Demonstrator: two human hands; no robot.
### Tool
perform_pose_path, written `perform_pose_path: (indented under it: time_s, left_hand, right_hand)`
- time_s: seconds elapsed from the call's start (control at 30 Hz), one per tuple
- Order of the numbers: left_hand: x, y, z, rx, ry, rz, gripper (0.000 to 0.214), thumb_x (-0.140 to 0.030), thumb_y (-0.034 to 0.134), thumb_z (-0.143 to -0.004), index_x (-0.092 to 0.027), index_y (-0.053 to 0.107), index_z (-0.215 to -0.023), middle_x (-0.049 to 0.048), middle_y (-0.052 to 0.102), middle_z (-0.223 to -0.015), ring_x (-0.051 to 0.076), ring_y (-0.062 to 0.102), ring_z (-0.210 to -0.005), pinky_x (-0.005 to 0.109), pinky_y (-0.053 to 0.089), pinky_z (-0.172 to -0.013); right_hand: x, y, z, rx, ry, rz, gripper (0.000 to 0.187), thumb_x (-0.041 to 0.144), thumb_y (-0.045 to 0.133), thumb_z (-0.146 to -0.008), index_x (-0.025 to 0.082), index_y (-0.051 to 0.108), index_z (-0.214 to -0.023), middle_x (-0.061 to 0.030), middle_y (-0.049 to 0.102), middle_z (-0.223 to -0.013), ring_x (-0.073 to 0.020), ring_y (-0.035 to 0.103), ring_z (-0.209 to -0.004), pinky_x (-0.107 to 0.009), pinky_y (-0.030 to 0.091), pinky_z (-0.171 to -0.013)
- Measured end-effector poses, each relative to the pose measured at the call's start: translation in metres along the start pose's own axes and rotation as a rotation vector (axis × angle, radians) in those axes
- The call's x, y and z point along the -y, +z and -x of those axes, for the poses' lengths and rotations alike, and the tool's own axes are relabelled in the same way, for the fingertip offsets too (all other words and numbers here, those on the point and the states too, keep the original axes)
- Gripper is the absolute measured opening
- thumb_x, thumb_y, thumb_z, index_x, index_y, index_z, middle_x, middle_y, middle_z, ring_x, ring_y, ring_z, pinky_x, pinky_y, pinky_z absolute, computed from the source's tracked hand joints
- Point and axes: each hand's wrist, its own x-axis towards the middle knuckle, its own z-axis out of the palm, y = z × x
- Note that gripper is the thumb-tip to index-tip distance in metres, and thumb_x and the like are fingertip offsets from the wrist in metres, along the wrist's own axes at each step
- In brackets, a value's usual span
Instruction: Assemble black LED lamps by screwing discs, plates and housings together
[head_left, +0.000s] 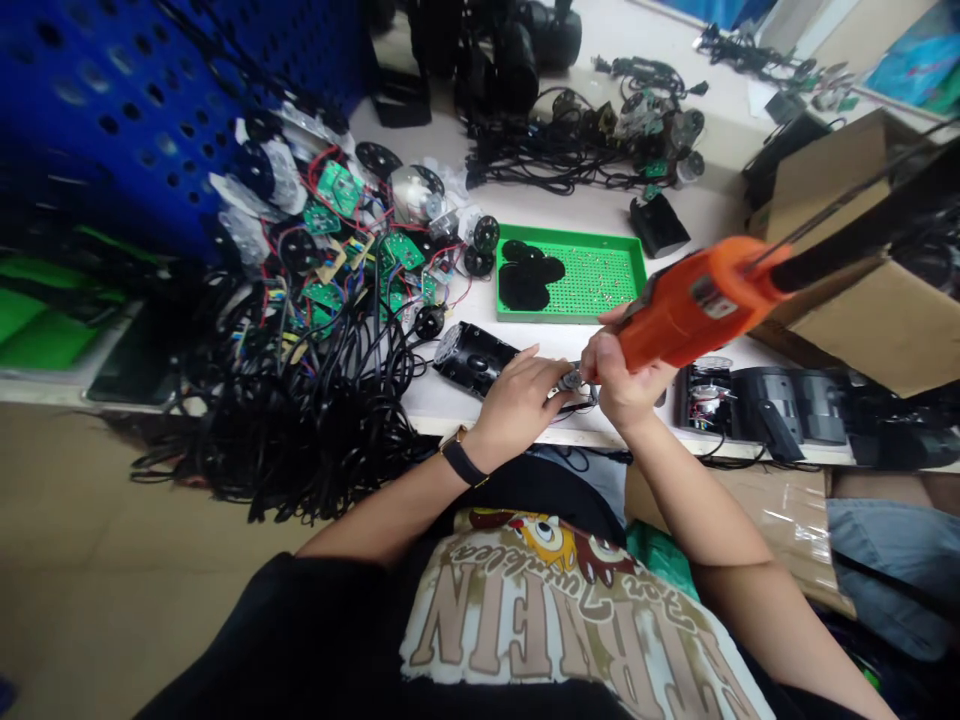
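My right hand [619, 375] is wrapped around an orange power screwdriver [682, 305], its tool end pointing down and left toward my left hand. My left hand [517, 395], with a dark wristband at the wrist, grips a black rounded plastic housing [474, 358] lying near the table's front edge. Thumb and fingertips of that hand are close to the metal tip of the screwdriver [574, 380]. The exact spot where the tip meets the part is hidden by my fingers. Just behind the hands sits a green perforated tray [570, 317] with black discs [525, 285] and small screws.
Left of the hands lies a heap of circuit boards [341, 190], wires and black cables [292, 430]. Black housings [772, 405] stand at the right, before an open cardboard box [862, 310]. More cables [547, 155] lie at the back. A blue perforated panel [150, 100] rises at left.
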Motion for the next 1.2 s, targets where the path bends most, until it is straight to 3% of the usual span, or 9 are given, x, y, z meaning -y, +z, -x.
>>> perform_pose_path:
  time_s: [0.23,0.33,0.67,0.87,1.03,1.2]
  left_hand:
    - [0.0,0.001,0.0,-0.076,0.065,-0.035,0.028,-0.03,0.071,-0.098,-0.013,0.068,-0.119,0.0112,0.081,-0.113,0.026,0.077,-0.105,0.056,0.051,-0.116]
    - [0.0,0.001,0.001,-0.073,0.061,-0.038,0.028,-0.031,0.07,-0.099,-0.014,0.068,-0.121,0.011,0.081,-0.113,0.025,0.078,-0.105,0.057,0.051,-0.117]
    - [0.003,0.001,0.002,-0.027,0.014,-0.034,0.027,-0.029,0.071,-0.099,-0.018,0.068,-0.123,0.0103,0.08,-0.119,0.026,0.077,-0.112,0.057,0.049,-0.12]
    - [0.0,-0.001,0.002,-0.035,0.025,-0.022,0.024,-0.029,0.068,-0.101,-0.017,0.067,-0.122,0.0104,0.08,-0.118,0.026,0.076,-0.11,0.057,0.049,-0.119]
    - [0.0,-0.002,0.001,-0.003,-0.011,-0.016,0.023,-0.032,0.065,-0.102,-0.019,0.069,-0.121,0.0098,0.08,-0.118,0.025,0.075,-0.112,0.055,0.048,-0.121]
    - [0.001,-0.001,0.0,-0.006,-0.006,-0.005,0.019,-0.028,0.065,-0.101,-0.018,0.071,-0.117,0.0096,0.081,-0.11,0.026,0.077,-0.106,0.057,0.049,-0.119]
  right_hand:
    - [0.02,-0.004,-0.006,-0.117,-0.112,-0.27,0.025,0.044,0.075,-0.088,0.023,0.063,-0.09,0.0092,0.055,-0.055,-0.008,0.051,-0.037,-0.021,0.042,-0.04]
    - [0.023,-0.005,-0.008,-0.169,-0.166,-0.312,0.023,0.042,0.076,-0.088,0.023,0.063,-0.088,0.0093,0.055,-0.055,-0.0075,0.051,-0.037,-0.021,0.042,-0.04]
    - [0.014,0.002,-0.007,-0.162,-0.11,-0.194,0.042,0.061,0.074,-0.084,0.024,0.061,-0.1,0.01,0.05,-0.055,-0.0092,0.05,-0.036,-0.023,0.043,-0.038]
    - [0.012,0.002,-0.007,-0.086,-0.147,-0.235,0.034,0.051,0.076,-0.088,0.025,0.061,-0.104,0.0094,0.055,-0.057,-0.0105,0.053,-0.037,-0.024,0.047,-0.04]
    - [0.003,0.005,-0.002,-0.119,-0.11,-0.122,0.034,0.055,0.079,-0.084,0.025,0.063,-0.09,0.0098,0.049,-0.052,-0.011,0.049,-0.038,-0.027,0.051,-0.046]
    - [0.002,0.007,-0.003,0.001,-0.111,-0.122,0.033,0.052,0.081,-0.081,0.025,0.065,-0.089,0.0093,0.05,-0.051,-0.0117,0.049,-0.037,-0.027,0.047,-0.042]
